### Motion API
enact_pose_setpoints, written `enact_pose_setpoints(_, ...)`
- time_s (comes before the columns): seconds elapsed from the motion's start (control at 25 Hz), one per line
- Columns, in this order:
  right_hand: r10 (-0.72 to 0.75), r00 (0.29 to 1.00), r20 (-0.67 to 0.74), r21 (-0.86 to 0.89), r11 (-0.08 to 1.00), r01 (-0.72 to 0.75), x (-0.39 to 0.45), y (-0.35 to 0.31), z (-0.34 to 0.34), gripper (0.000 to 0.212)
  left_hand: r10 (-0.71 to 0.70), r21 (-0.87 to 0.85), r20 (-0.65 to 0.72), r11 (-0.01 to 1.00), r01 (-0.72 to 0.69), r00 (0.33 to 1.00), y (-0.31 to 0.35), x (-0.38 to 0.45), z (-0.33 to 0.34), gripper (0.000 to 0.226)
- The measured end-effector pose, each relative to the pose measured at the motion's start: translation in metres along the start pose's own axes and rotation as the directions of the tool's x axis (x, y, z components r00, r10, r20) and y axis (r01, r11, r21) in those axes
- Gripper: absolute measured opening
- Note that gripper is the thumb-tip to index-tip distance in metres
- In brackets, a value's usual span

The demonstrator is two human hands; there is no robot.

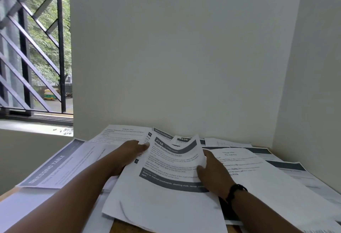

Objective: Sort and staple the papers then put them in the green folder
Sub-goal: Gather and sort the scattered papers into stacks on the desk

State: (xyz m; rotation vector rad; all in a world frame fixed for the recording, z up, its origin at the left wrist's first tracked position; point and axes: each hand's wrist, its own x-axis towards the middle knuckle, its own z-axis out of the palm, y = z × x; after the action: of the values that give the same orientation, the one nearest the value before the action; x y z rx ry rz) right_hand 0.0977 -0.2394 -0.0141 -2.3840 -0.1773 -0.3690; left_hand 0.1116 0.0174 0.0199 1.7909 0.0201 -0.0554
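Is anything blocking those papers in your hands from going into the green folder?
No green folder or stapler shows in this view. Both the left hand and right hand grip the "Wipe Baseboards Clean" sheet; only other loose papers surround it.

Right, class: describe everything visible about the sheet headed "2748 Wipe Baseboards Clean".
The sheet is white printed paper with dark grey bands, its number in a dark box. It is bowed, its far end lifted, over other papers on the table. The left hand pinches its far left edge; the right hand grips its right edge.
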Motion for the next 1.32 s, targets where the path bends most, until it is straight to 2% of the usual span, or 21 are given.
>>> enact_pose_setpoints(0.12,-0.071,0.997,0.032,-0.011,0.997,0.072,0.001,-0.001,-0.002,0.038,0.044,0.037,0.13,0.998,-0.049,0.991,-0.001,-0.007,0.002,0.019)
enact_pose_setpoints(0.16,-0.081,0.995,0.056,-0.044,0.996,0.084,0.002,-0.001,-0.004,0.03,0.045,0.078,0.124,0.995,-0.055,0.991,-0.002,-0.006,0.001,0.022)
enact_pose_setpoints(0.2,-0.08,0.995,0.066,-0.116,0.989,0.087,0.004,-0.001,-0.007,0.031,0.044,0.113,0.104,0.992,-0.056,0.994,-0.003,-0.004,0.0,0.024)
enact_pose_setpoints(0.24,-0.059,0.996,0.062,-0.209,0.975,0.071,0.006,0.0,-0.012,0.042,0.033,0.127,0.075,0.991,-0.043,0.997,-0.004,-0.001,-0.002,0.026)
enact_pose_setpoints(0.32,0.053,0.997,0.055,-0.44,0.898,-0.024,0.01,0.011,-0.025,0.055,-0.003,0.122,0.015,0.993,0.001,1.0,-0.003,0.003,-0.006,0.03)
enact_pose_setpoints(0.4,0.235,0.966,0.105,-0.612,0.781,-0.123,0.009,0.022,-0.04,0.079,-0.029,0.125,-0.037,0.992,0.033,0.999,-0.001,0.004,-0.009,0.034)
enact_pose_setpoints(0.48,0.359,0.915,0.183,-0.64,0.75,-0.166,0.008,0.029,-0.047,0.094,-0.042,0.119,-0.068,0.992,0.05,0.997,-0.001,0.005,-0.011,0.037)
enact_pose_setpoints(0.52,0.364,0.911,0.195,-0.621,0.764,-0.172,0.008,0.03,-0.05,0.092,-0.046,0.115,-0.076,0.992,0.054,0.996,-0.002,0.005,-0.011,0.037)
enact_pose_setpoints(0.6,0.295,0.942,0.162,-0.593,0.792,-0.146,0.008,0.031,-0.052,0.071,-0.05,0.093,-0.084,0.994,0.057,0.995,-0.004,0.006,-0.01,0.036)
enact_pose_setpoints(0.72,0.204,0.978,0.048,-0.632,0.764,-0.128,0.006,0.026,-0.053,0.039,-0.057,0.067,-0.102,0.996,0.064,0.993,-0.003,0.005,-0.008,0.033)
enact_pose_setpoints(0.92,0.115,0.993,-0.027,-0.69,0.716,-0.101,0.0,0.015,-0.051,0.032,-0.069,0.068,-0.112,0.995,0.077,0.991,-0.001,0.005,-0.008,0.033)
enact_pose_setpoints(1.04,0.002,0.993,-0.117,-0.707,0.702,-0.085,0.0,0.006,-0.054,0.02,-0.066,0.064,-0.098,0.995,0.072,0.993,0.0,0.003,-0.007,0.033)
enact_pose_setpoints(1.12,-0.069,0.979,-0.191,-0.657,0.75,-0.075,-0.002,-0.002,-0.054,0.015,-0.047,0.045,-0.103,0.998,0.052,0.994,0.0,0.002,-0.004,0.035)
enact_pose_setpoints(1.2,-0.134,0.958,-0.254,-0.553,0.832,-0.03,-0.006,-0.016,-0.049,0.025,-0.009,0.035,-0.141,0.999,0.014,0.99,0.0,-0.002,0.0,0.048)
enact_pose_setpoints(1.28,-0.227,0.942,-0.246,-0.437,0.894,0.102,-0.015,-0.034,-0.036,0.031,0.064,0.064,-0.139,0.996,-0.056,0.988,0.0,-0.004,0.003,0.065)
enact_pose_setpoints(1.32,-0.271,0.938,-0.214,-0.383,0.907,0.174,-0.02,-0.042,-0.028,0.031,0.092,0.08,-0.12,0.993,-0.083,0.988,-0.001,-0.003,0.004,0.063)
